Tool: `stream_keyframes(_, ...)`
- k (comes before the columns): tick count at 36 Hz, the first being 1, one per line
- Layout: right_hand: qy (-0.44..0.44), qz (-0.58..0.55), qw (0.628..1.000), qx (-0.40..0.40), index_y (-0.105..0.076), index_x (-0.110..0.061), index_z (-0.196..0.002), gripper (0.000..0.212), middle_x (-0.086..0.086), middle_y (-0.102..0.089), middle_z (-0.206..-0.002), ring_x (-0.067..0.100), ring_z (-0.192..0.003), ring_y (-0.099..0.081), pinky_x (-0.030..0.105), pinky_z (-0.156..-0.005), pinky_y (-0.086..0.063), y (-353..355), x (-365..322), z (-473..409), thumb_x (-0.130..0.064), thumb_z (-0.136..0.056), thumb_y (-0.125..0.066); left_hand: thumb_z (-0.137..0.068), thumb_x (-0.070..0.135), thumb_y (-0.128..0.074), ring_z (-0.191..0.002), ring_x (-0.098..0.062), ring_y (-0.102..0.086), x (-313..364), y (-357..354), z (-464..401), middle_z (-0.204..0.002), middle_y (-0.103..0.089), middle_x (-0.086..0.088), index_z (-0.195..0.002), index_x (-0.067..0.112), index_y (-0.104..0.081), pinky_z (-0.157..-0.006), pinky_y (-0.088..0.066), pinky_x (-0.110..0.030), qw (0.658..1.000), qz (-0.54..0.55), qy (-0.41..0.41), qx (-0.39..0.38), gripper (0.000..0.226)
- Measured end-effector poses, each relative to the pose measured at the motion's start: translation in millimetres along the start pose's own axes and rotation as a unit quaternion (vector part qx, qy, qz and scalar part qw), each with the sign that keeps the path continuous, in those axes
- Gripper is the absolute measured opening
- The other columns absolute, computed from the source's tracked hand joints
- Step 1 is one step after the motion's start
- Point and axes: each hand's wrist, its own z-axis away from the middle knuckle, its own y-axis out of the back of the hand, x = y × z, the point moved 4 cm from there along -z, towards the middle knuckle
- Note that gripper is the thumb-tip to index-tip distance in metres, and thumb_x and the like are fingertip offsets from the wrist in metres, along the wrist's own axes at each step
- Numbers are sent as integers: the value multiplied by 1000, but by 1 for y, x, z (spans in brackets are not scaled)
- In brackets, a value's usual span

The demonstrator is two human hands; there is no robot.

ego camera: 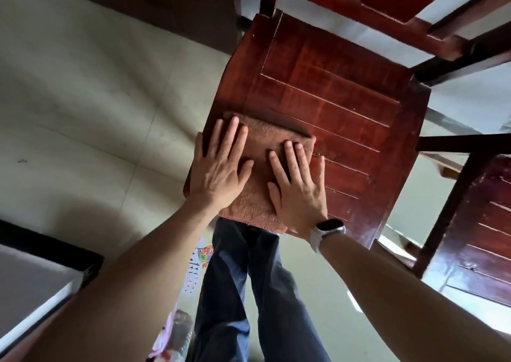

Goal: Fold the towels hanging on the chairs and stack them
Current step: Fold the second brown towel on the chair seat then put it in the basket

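In the head view, a folded brown towel (262,173) lies flat on the near left corner of a red-brown wooden chair seat (331,85), its near edge hanging just over the seat's front edge. Both hands press down on it with straight, slightly spread fingers, gripping nothing.

The left hand (218,168) covers the towel's left side; its fingertips reach almost to the towel's far edge, and its outermost finger runs along the seat's left rim, partly off the cloth. The thumb points inward toward the other hand.

The right hand (296,184) lies on the towel's right side, with a strip of bare cloth showing between the two thumbs. Its fingertips stop just short of the towel's far right corner, and its outermost finger lies beyond the towel's right edge on the wood. A white-strapped watch (329,230) sits on that wrist (its face is dark).

Beyond the fingertips the seat planks run on to the chair's backrest (387,5). A second chair (486,223) stands to the right of the right hand. Dark trousers (243,292) show below the wrists, over a pale tiled floor (96,113).
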Motion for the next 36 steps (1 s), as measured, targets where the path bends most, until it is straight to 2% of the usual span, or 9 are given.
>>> stream_keyframes(3,4,-94,994,47,-35,-16,-139,48,12,-29,-149,25,-140,-22,55,-110,-20,9,5,6,-29,-92,-34,-89,45,-33,-141,-32,-15,4,7,-1,-154,-18,-8,-144,13,-21,-109,-16,-58,1000,-14,2,-7,65)
stream_keyframes(6,-115,-242,959,97,-44,-8,-129,46,17,-46,-132,30,-123,-40,45,-102,-35,19,19,20,-27,-88,-40,-88,38,-37,-140,-32,-17,8,22,-4,-151,-24,-12,-140,11,-31,-109,-16,-58,999,-18,-23,18,59)
stream_keyframes(9,-298,-322,899,-6,-56,-10,-110,54,10,-60,-105,30,-103,-53,38,-87,-44,11,28,31,-51,-80,-37,-90,33,-37,-139,-29,-21,15,33,-16,-149,-30,-11,-140,13,-33,-109,-16,-58,997,-19,-74,23,54)
stream_keyframes(12,-343,-349,861,-139,-56,-15,-103,45,4,-66,-101,28,-97,-60,39,-83,-49,-1,19,36,-53,-80,-49,-92,34,-32,-136,-29,-30,19,35,-33,-144,-40,-10,-139,13,-35,-108,-17,-59,996,-11,-89,-11,52)
stream_keyframes(19,-368,-435,812,-125,-49,-10,-104,32,7,-59,-91,31,-93,-59,35,-78,-47,21,29,29,-35,-84,-54,-85,26,-49,-101,-37,-55,13,44,-49,-105,-61,-15,-117,9,-56,-101,-30,-55,999,-11,-37,9,37)
stream_keyframes(24,-314,-379,869,40,-54,-8,-101,28,12,-64,-97,32,-92,-58,46,-85,-46,58,82,10,-32,-86,-55,-80,35,-49,-71,-38,-63,20,45,-34,-81,-66,-19,-95,4,-63,-64,-49,-42,1000,15,-4,4,37)
stream_keyframes(29,-219,-187,955,72,-59,-6,-102,38,12,-61,-104,32,-103,-51,43,-98,-33,73,122,-16,-30,-84,-34,-79,38,-54,-92,-37,-59,34,42,-30,-101,-61,-18,-107,6,-60,-79,-49,-45,996,61,66,-12,42)
stream_keyframes(32,-200,-161,961,98,-62,-2,-103,47,16,-60,-101,36,-99,-52,46,-102,-35,71,124,-14,-26,-80,-28,-82,30,-59,-106,-29,-54,38,49,-45,-115,-56,-14,-118,10,-56,-91,-44,-38,985,147,88,-8,42)
stream_keyframes(36,-95,-171,972,131,-63,-2,-107,41,16,-64,-108,35,-111,-55,48,-109,-32,57,87,-4,-14,-78,-36,-88,27,-56,-101,-24,-59,44,64,-70,-107,-66,-10,-106,6,-65,-83,-41,-24,955,264,133,1,29)
